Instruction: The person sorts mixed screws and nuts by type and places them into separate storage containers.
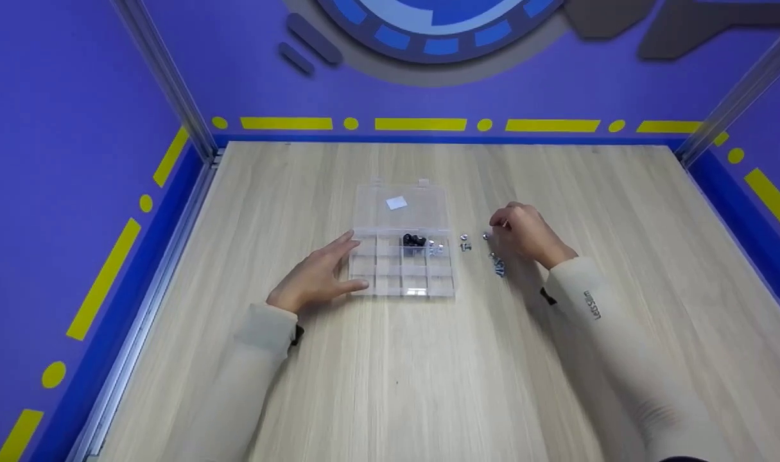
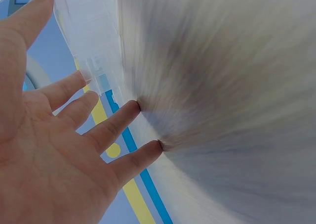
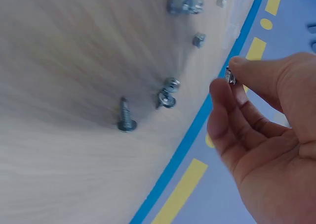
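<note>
Small silvery metal piece (image 3: pixel 230 76), long axis unclear, is pinched in the right hand (image 1: pixel 528 235), right of the clear plastic compartment box (image 1: pixel 388 271); the left hand (image 1: pixel 319 273), spread at the box's left edge, lies nearer it.

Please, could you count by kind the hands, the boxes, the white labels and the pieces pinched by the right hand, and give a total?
Hands: 2 (left hand, right hand)
Box: 1
White label: 1
Pinched piece: 1
Total: 5
I cannot count the loose screws or black pieces reliably.
</note>
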`<state>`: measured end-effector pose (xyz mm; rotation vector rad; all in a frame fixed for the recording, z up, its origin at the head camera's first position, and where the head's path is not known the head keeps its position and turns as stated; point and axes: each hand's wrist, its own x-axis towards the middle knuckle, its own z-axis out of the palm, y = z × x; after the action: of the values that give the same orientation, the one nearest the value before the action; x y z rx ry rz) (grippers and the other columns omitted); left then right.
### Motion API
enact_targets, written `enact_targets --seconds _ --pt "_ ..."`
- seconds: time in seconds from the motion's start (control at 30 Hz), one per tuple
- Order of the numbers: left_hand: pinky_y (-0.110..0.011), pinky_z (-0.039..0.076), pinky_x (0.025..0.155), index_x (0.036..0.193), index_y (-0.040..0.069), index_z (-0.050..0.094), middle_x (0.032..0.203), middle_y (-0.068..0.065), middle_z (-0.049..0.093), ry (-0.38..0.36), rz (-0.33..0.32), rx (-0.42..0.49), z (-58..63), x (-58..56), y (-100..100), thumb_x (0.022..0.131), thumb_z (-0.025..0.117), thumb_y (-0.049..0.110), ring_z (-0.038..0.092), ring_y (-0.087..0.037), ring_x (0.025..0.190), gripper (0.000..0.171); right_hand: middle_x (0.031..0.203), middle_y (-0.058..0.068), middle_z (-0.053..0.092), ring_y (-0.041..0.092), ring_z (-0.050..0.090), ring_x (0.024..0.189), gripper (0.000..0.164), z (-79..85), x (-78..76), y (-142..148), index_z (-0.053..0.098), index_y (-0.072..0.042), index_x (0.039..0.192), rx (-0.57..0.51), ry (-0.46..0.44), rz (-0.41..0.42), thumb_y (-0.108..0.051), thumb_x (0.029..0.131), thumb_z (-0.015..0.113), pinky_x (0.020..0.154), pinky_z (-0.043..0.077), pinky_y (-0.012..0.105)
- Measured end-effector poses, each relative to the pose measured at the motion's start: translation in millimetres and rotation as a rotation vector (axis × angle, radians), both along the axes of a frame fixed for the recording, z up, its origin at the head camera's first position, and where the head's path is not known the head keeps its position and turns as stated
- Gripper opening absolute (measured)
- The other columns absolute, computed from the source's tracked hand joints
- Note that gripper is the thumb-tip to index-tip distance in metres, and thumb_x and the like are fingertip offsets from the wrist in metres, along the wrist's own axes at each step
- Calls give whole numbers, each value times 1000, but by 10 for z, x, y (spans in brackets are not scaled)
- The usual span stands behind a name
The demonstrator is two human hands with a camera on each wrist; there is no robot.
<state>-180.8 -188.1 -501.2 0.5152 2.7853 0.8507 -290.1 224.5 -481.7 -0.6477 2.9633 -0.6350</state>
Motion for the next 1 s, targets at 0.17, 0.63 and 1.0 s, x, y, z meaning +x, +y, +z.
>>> enact_targets --seconds 0.17,0.63,1.0 --pt "-47 26 123 161 13 35 171 -3 20 -3 4 -3 -5 -3 7 91 74 54 25 -27 154 90 102 18 68 30 63 91 19 87 -15 -21 76 4 110 -24 44 36 4 94 65 82 58 45" --pt "-49 26 123 161 14 36 171 -1 18 -15 13 -2 -13 -3 3 91 74 54 24 -27 154 90 108 15 75 27 68 92 19 225 24 -171 76 -2 112 -83 91 80 4 98 64 84 59 45" --pt "-51 26 123 161 14 36 171 0 18 -22 12 1 3 6 8 90 75 54 25 -27 154 90 101 12 73 26 68 88 15 243 29 -359 74 -3 106 -150 141 167 5 95 68 78 59 42"
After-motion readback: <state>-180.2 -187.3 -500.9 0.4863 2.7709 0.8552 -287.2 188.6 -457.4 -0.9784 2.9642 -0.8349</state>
